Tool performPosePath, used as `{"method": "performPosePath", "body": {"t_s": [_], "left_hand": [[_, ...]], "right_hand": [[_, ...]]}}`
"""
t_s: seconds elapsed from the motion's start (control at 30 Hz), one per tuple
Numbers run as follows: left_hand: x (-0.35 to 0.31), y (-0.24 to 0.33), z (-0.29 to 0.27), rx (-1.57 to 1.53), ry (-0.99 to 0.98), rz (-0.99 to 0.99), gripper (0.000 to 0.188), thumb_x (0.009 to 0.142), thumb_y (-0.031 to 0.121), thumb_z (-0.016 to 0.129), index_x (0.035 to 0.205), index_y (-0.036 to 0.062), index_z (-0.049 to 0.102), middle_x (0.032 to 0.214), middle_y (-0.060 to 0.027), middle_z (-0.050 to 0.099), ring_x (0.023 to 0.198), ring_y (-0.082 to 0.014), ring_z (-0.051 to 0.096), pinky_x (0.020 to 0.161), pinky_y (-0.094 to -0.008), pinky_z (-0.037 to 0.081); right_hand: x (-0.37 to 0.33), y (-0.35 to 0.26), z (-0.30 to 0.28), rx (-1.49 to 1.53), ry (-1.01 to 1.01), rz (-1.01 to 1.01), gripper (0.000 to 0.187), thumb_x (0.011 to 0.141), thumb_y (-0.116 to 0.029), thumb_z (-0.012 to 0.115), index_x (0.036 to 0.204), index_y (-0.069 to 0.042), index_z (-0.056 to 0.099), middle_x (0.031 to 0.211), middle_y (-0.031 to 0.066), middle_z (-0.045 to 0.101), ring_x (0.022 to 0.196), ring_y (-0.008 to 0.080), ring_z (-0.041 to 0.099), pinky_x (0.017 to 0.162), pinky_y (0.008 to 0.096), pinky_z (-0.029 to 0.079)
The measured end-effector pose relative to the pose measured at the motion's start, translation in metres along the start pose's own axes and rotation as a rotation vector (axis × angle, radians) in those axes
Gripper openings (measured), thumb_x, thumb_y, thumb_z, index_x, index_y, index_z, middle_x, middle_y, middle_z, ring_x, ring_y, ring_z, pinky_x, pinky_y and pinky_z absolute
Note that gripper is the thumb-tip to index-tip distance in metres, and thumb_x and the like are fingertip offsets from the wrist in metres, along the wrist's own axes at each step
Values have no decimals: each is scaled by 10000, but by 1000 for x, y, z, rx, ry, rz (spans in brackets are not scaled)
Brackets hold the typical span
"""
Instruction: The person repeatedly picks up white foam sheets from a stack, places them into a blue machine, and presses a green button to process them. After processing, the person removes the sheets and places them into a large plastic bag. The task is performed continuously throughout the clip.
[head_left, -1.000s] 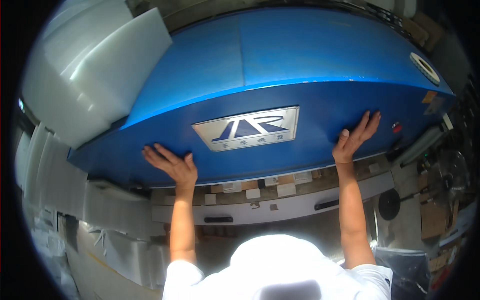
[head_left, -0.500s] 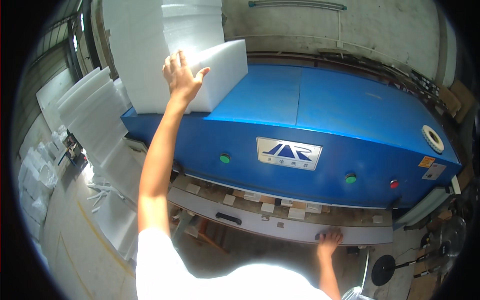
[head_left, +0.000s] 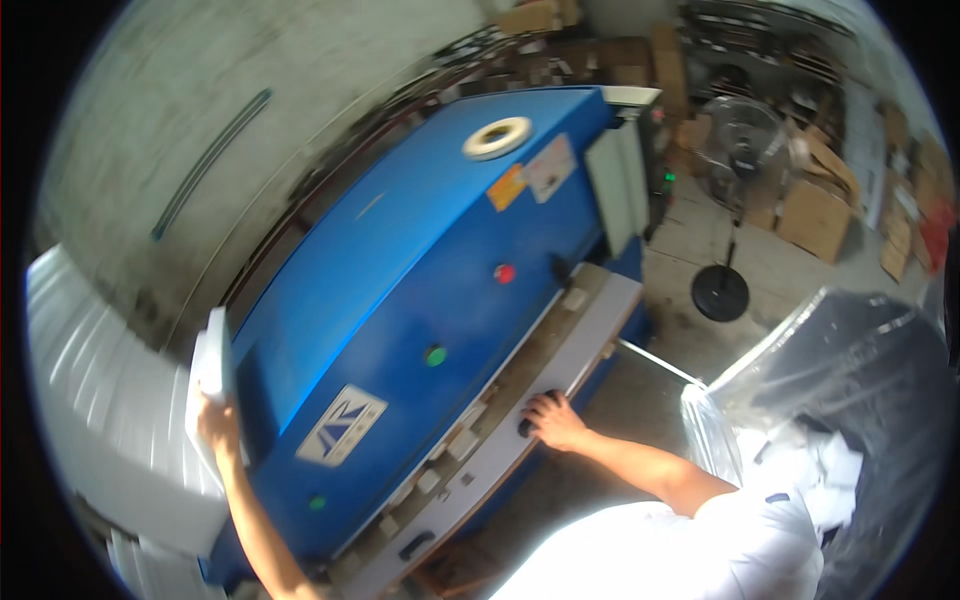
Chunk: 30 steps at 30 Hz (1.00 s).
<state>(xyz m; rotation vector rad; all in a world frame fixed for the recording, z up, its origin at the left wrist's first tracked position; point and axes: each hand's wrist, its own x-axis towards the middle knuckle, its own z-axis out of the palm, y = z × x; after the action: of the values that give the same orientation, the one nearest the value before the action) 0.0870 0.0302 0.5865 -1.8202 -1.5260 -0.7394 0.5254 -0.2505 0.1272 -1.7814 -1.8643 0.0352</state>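
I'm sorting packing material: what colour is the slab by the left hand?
White. The slab by the left hand shows best in the head view.

This is an industrial workshop or small factory floor. A large blue machine [head_left: 400, 270] runs diagonally through the middle of the frame, with a red push button [head_left: 504, 273] and green push buttons [head_left: 435, 355] on its front and warning-style labels [head_left: 507, 187] near its far end. White foam-like sheets [head_left: 110, 400] stand in thick stacks at the left edge. The stained, bare wall [head_left: 330, 70] at upper left carries a long tube-like fixture [head_left: 212, 163]. At upper right, a pedestal fan [head_left: 742, 150] stands on a hard grey floor [head_left: 668, 255] beside cardboard pieces [head_left: 815, 220], with cluttered shelving [head_left: 770, 40] behind. Clear plastic sheeting [head_left: 855, 370] covers something dark at lower right.
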Motion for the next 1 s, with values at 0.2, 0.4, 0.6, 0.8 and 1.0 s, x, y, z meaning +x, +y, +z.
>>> {"method": "performPosePath", "body": {"t_s": [0.2, 0.4, 0.6, 0.8, 1.0], "left_hand": [[-39, 221, -127, -99, 273, 307, 585, 825, 285, 738, 1307, 42, 514, 789, -162, 687, 689, -347, 694, 631, -393, 557], [-114, 347, -108, 110, 36, 740, 481, 778, 7, 625, 1251, 51, 550, 1304, -168, 591, 1164, -317, 595, 946, -400, 512], [-94, 337, -81, -258, -111, 766, 742, 830, 243, 745, 1421, -34, 392, 1339, -228, 559, 1243, -375, 544, 1022, -426, 436], [-54, 200, -76, -667, -79, 549, 844, 801, 172, 772, 1494, 15, 316, 1314, -230, 579, 1260, -403, 515, 1102, -472, 355], [-21, -4, -54, -199, -696, 229, 855, 699, 272, 773, 1482, 232, 432, 1497, -278, 356, 1392, -432, 345, 1145, -466, 334]], "right_hand": [[-14, 14, -19, -19, 88, -30, 537, 828, -370, 689, 1303, -155, 559, 1328, 61, 531, 1334, 254, 400, 1103, 566, 245], [-16, 13, -27, 11, 75, 24, 542, 808, -331, 721, 1288, -123, 577, 1351, 75, 518, 1338, 256, 400, 1104, 535, 248], [-8, -6, -28, 44, 55, 2, 502, 816, -301, 706, 1272, -132, 580, 1329, 82, 533, 1339, 270, 394, 1116, 563, 236], [-2, -9, -38, 6, 40, 56, 502, 791, -280, 727, 1241, -100, 596, 1312, 100, 527, 1334, 296, 384, 1113, 593, 222], [5, -26, -24, 8, 24, 25, 594, 721, -274, 786, 1239, -75, 577, 1310, 131, 479, 1332, 344, 351, 1096, 658, 188]]}}
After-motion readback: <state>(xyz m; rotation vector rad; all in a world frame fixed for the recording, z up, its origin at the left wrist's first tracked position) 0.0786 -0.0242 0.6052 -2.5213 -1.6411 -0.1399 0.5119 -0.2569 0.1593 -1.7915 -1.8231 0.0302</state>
